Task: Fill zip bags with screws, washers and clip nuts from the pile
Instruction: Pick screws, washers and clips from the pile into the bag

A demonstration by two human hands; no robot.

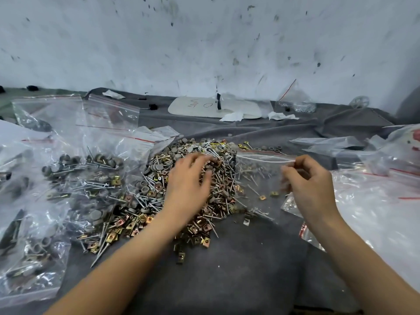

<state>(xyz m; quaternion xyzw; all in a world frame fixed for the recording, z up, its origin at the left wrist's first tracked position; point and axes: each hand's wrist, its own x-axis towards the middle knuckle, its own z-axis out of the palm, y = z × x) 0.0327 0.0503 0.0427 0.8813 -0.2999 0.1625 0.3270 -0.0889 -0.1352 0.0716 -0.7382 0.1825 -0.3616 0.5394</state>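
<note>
- The pile [159, 192] of screws, washers and clip nuts sits in the middle of the grey cloth [245, 273].
- The left hand [191, 178] lies on top of the pile. Its fingers are spread apart. It looks blurry.
- The right hand [311, 183] is just right of the pile. Its thumb and fingers are pinched together on the top edge of a clear zip bag [259, 178].
- The zip bag lies flat, and its left edge touches the right edge of the pile. A few screws and clip nuts show through it.
- The left edge of the pile runs into the full bags [91, 178], which crowd the whole left side.
- More empty bags [375, 201] lie heaped on the right, close to the right arm.
- The cloth is bare between the two arms, in front of the pile.
- There is also bare cloth behind the pile, up to a white board [216, 108] by the wall [204, 42].
</note>
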